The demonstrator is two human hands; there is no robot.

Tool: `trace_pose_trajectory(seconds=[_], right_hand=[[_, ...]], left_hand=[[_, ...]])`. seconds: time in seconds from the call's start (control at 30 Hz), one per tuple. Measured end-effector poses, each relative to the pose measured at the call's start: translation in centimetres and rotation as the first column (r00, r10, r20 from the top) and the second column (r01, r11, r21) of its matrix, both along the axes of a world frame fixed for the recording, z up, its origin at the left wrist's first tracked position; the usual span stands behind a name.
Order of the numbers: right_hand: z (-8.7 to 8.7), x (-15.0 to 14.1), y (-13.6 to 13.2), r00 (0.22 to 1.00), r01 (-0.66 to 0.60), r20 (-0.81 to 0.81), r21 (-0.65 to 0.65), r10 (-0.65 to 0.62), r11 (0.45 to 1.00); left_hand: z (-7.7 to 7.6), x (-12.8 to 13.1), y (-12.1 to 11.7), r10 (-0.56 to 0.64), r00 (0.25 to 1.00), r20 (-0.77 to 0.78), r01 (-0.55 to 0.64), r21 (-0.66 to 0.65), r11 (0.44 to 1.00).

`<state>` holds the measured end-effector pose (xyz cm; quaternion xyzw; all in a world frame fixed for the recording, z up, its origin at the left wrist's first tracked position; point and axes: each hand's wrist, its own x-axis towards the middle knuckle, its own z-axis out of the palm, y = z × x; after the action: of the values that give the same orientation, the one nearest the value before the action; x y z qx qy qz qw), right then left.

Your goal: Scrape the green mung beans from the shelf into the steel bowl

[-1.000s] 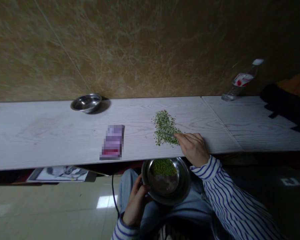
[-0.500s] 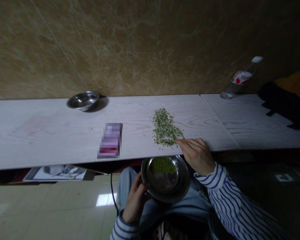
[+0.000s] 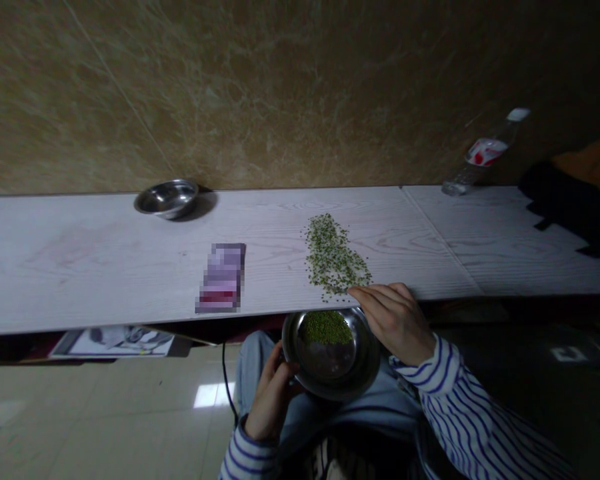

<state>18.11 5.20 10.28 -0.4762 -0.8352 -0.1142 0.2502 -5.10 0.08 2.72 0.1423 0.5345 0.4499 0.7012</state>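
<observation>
My left hand point(image 3: 274, 393) grips the left rim of a steel bowl point(image 3: 330, 387) held over my lap, just under the table's front edge. Small green beans point(image 3: 326, 328) lie in the bowl, gathered at its far side. More loose green beans point(image 3: 330, 253) are spread over the white table in a patch. At the near right end of that patch is my right hand point(image 3: 393, 317), thumb and fingers pinched together close above the tabletop. Whatever may be between those fingertips is too small to make out.
A second steel bowl point(image 3: 167, 200) stands against the wall at the left. A blurred-out purple packet or phone point(image 3: 223, 277) lies near the front edge. To the right are a plastic bottle point(image 3: 485, 153) and a dark bag or cloth point(image 3: 570, 207). The table point(image 3: 80, 267) is narrow.
My right hand has drawn slightly toward the table's front edge, and a few beans have shifted nearer that edge. My left hand still holds the bowl in place.
</observation>
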Motion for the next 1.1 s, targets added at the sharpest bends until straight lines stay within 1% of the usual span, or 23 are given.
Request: trace_pose_trajectory(seconds=[0.2,0.4,0.5,0.67,0.73,0.87,1.0,1.1], right_hand=[[0.2,-1.0,-0.4,1.0,-0.023,0.009,-0.036,0.023,0.999],[0.3,-1.0,-0.7,0.999,-0.036,0.015,-0.046,0.037,0.998],[0.3,-1.0,-0.6,1.0,-0.031,0.006,-0.032,0.031,0.999],[0.2,-1.2,-0.7,0.998,-0.053,0.018,-0.054,0.054,0.997],[0.2,-1.0,-1.0,0.998,-0.056,0.014,-0.046,0.057,0.997],[0.3,0.0,-1.5,1.0,-0.007,0.011,-0.036,0.008,0.999],[0.3,1.2,-1.8,0.999,0.035,0.032,-0.024,-0.034,0.999],[0.3,1.6,-2.1,0.998,0.053,0.033,-0.02,-0.052,0.998]], left_hand=[[0.0,-0.1,0.0,-0.009,1.0,-0.003,0.009,-0.005,1.0],[0.1,-0.3,0.0,-0.028,1.0,0.005,0.028,-0.004,1.0],[0.5,-0.2,0.0,-0.015,1.0,0.001,0.015,0.011,1.0],[0.7,-0.1,0.1,-0.005,1.0,-0.012,0.005,0.003,1.0],[0.5,-0.2,0.1,-0.002,1.0,-0.015,0.002,0.015,1.0],[0.1,-0.1,0.3,-0.002,1.0,-0.005,0.002,0.014,1.0],[-0.2,0.0,0.2,-0.033,0.999,-0.015,0.033,-0.003,0.999],[-0.4,0.1,0.2,-0.078,0.997,0.007,0.078,0.01,0.997]])
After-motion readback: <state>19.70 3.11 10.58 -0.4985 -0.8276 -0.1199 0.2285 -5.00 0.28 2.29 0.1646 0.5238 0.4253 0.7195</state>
